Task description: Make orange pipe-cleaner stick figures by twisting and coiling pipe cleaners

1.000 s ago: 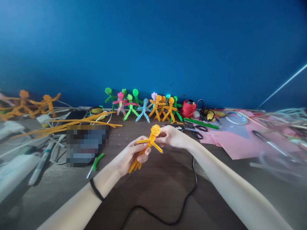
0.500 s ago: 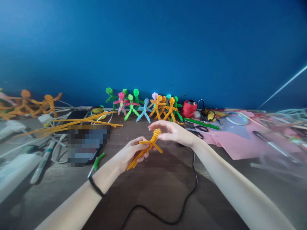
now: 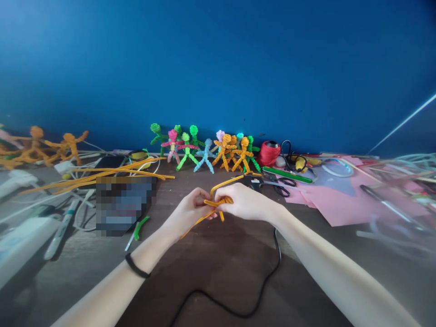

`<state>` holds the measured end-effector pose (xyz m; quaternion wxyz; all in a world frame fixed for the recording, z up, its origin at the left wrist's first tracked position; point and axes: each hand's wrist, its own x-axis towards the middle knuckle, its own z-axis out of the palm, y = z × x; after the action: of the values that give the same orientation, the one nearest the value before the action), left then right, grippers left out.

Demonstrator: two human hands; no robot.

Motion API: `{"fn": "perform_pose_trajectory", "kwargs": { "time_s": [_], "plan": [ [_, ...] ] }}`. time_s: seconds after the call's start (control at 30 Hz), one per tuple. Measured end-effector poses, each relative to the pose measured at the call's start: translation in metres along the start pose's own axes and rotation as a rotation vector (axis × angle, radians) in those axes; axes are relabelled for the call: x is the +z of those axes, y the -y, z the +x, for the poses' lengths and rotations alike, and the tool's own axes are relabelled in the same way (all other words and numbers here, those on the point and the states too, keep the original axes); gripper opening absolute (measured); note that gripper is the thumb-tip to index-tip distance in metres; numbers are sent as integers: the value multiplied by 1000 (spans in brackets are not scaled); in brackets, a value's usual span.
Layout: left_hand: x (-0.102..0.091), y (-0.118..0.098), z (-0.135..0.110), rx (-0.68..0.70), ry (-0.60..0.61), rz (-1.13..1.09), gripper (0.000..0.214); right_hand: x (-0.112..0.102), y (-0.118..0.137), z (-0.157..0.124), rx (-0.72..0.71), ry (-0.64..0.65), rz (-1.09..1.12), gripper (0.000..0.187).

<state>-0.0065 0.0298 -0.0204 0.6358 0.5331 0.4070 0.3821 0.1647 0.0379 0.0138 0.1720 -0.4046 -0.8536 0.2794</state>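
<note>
Over the middle of the dark table, an orange pipe-cleaner figure (image 3: 226, 200) is held between both hands. My left hand (image 3: 194, 210) is closed around its lower strands, a thin one trailing below the fingers. My right hand (image 3: 243, 200) pinches the wound upper part, hiding much of it. One loose orange strand (image 3: 225, 182) arcs up from the fingers toward the back right. Behind the hands stand several finished pipe-cleaner figures, among them an orange one (image 3: 242, 154), a light blue one (image 3: 205, 156) and a green one (image 3: 187, 153).
Loose orange pipe cleaners (image 3: 112, 174) lie left, above a blurred-out dark device (image 3: 124, 206) and a green scrap (image 3: 140, 228). At right are scissors (image 3: 281, 187), red thread (image 3: 270, 153), a green pen-like stick (image 3: 288, 175) and pink paper (image 3: 335, 206). A black cable (image 3: 235, 313) crosses the front.
My right hand has come down and left onto the figure, closing on its upper part. A loose orange strand now sticks up between the hands; the figure's head is mostly covered.
</note>
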Motion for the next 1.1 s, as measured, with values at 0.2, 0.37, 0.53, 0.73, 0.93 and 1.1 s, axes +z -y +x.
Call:
{"fn": "perform_pose_trajectory", "kwargs": {
  "time_s": [0.2,0.37,0.53,0.73,0.93,1.1],
  "plan": [
    [0,-3,0,37,-89,36,27,7,-7,4,-2,-4,105,10],
    [1,-2,1,58,-135,-45,35,10,-12,6,11,-48,170,11],
    [-2,0,3,17,-157,-75,34,14,-14,7,26,-58,188,14],
    [-2,-1,1,9,-227,-111,17,21,-18,10,34,-85,234,15],
    [-3,-2,3,176,-355,153,15,25,-22,12,93,-73,363,14],
    [-2,-2,1,319,-402,493,10,27,-21,14,183,-56,577,14]
  ]
}}
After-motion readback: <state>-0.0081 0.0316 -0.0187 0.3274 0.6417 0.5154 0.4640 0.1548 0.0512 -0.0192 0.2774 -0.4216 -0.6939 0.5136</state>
